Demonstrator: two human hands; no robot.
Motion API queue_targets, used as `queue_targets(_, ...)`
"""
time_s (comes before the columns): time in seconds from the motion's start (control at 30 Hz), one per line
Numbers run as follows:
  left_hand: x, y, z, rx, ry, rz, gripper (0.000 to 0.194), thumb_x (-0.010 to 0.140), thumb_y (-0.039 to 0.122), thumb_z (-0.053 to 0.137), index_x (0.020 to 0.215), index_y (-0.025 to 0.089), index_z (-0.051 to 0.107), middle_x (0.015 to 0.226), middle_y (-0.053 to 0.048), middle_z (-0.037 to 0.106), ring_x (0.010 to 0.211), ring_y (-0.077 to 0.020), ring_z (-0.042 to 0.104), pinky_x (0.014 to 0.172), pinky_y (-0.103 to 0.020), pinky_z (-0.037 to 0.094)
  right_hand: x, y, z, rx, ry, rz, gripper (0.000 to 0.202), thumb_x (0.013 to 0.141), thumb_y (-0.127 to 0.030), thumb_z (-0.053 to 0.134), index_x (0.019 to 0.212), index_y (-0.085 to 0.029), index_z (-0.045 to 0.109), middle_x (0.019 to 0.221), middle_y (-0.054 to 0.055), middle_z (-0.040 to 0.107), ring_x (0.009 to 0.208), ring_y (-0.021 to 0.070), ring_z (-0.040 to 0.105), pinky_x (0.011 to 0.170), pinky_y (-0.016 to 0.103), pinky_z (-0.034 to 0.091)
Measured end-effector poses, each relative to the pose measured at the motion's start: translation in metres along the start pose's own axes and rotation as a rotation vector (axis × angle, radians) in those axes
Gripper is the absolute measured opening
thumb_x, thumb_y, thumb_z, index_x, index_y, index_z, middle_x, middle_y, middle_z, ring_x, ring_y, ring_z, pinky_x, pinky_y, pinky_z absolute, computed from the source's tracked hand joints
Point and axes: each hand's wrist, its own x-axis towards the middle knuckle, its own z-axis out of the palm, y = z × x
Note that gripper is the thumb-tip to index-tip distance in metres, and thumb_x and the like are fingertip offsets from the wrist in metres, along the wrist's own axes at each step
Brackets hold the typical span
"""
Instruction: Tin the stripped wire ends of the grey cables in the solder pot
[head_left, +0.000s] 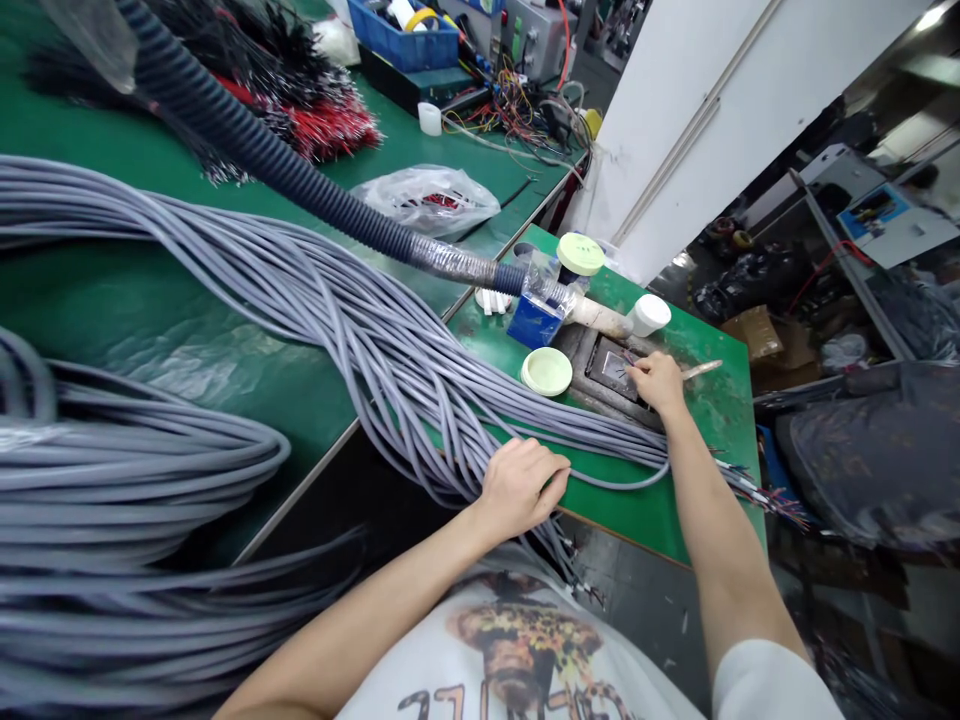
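Note:
My left hand (521,485) rests closed over a thick bundle of grey cables (360,330) that runs across the green table (187,340) to its near edge. My right hand (658,383) pinches the stripped coloured wire ends of one grey cable (615,484) and holds them over a small dark metal pot (611,368) set in the small green bench (712,400). That cable loops from under my left hand toward my right wrist. More stripped wire ends (772,498) hang off the bench's right edge.
A black corrugated hose (247,140) ends just above the pot. Around the pot stand a blue box (534,318), two pale green lids (547,371) (580,253) and a white cup (648,314). Another grey coil (112,520) lies at left. Black and red wires (300,110) fill the far table.

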Motion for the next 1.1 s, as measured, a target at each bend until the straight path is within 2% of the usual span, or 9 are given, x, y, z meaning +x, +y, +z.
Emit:
queue_targets(0.13,0.0,0.0,0.001,-0.009,0.004,-0.002,0.008,0.087,0.02,0.055,0.088,0.019,0.063,0.075,-0.002,0.069,0.068,-0.0147,0.056,0.064,-0.032,0.035,-0.001,-0.003,-0.009,0.102,0.024,-0.009,0.024,0.078,-0.034,0.059,0.069,-0.019,0.075,0.074,0.006,0.063,0.076,0.0198,0.055,0.068,0.03,0.039)
queue_targets(0.23,0.0,0.0,0.0,-0.02,0.013,-0.005,0.008,0.087,0.02,0.056,0.088,0.019,0.063,0.074,-0.002,0.069,0.068,-0.0147,0.056,0.064,-0.032,0.035,-0.011,-0.012,-0.028,0.21,0.044,-0.031,0.023,0.079,-0.034,0.059,0.068,-0.017,0.071,0.071,0.004,0.061,0.071,0.0174,0.056,0.066,0.029,0.04)
queue_targets(0.37,0.004,0.002,-0.003,-0.165,0.064,-0.048,0.008,0.086,0.019,0.058,0.089,0.02,0.066,0.076,-0.002,0.07,0.069,-0.0141,0.057,0.065,-0.031,0.039,-0.042,-0.043,-0.059,0.673,0.023,-0.121,0.026,0.078,-0.034,0.065,0.057,-0.019,0.06,0.063,-0.002,0.05,0.062,0.0134,0.049,0.06,0.027,0.037)
queue_targets(0.47,0.014,0.006,-0.003,-0.468,0.156,-0.193,0.012,0.085,0.023,0.062,0.095,0.02,0.067,0.079,-0.003,0.069,0.072,-0.0137,0.06,0.07,-0.03,0.045,-0.069,-0.074,-0.077,0.955,-0.07,-0.176,0.029,0.077,-0.032,0.069,0.053,-0.019,0.058,0.061,-0.003,0.044,0.06,0.0119,0.043,0.059,0.027,0.034)
queue_targets(0.57,0.029,0.011,0.002,-0.893,0.23,-0.395,0.032,0.079,0.033,0.07,0.107,0.019,0.065,0.086,-0.005,0.069,0.076,-0.0144,0.062,0.071,-0.03,0.05,-0.088,-0.101,-0.083,1.061,-0.204,-0.222,0.021,0.077,-0.031,0.069,0.059,-0.02,0.066,0.063,-0.002,0.048,0.063,0.0125,0.046,0.061,0.028,0.036)
queue_targets(0.67,0.041,0.019,0.006,-1.259,0.322,-0.527,0.032,0.071,0.034,0.077,0.098,0.02,0.068,0.087,-0.003,0.067,0.074,-0.012,0.06,0.069,-0.026,0.048,-0.099,-0.118,-0.082,1.129,-0.308,-0.246,0.021,0.076,-0.031,0.07,0.059,-0.019,0.067,0.065,-0.001,0.051,0.064,0.0122,0.047,0.061,0.027,0.037)
queue_targets(0.83,0.049,0.032,-0.002,-1.604,0.375,-0.662,0.019,0.068,0.03,0.079,0.078,0.017,0.07,0.077,0.003,0.06,0.065,-0.0062,0.053,0.065,-0.02,0.043,-0.107,-0.129,-0.083,1.167,-0.317,-0.275,0.02,0.077,-0.028,0.069,0.06,-0.017,0.066,0.065,-0.001,0.051,0.063,0.0118,0.048,0.059,0.026,0.037)
queue_targets(0.97,0.047,0.035,-0.016,-1.767,0.326,-0.73,0.021,0.07,0.03,0.078,0.08,0.014,0.068,0.08,0.0,0.063,0.077,-0.0106,0.058,0.073,-0.023,0.044,-0.121,-0.127,-0.092,0.964,-0.302,-0.352,0.013,0.082,-0.028,0.065,0.075,-0.018,0.07,0.068,-0.001,0.055,0.063,0.0117,0.049,0.058,0.025,0.037)
queue_targets(1.1,0.041,0.031,-0.017,-1.919,0.295,-0.789,0.011,0.072,0.021,0.074,0.078,0.015,0.068,0.093,-0.002,0.067,0.093,-0.0149,0.061,0.082,-0.026,0.046,-0.142,-0.123,-0.095,0.747,-0.369,-0.442,0.026,0.093,-0.031,0.05,0.082,-0.018,0.069,0.067,0.0,0.059,0.061,0.0117,0.051,0.058,0.025,0.037)
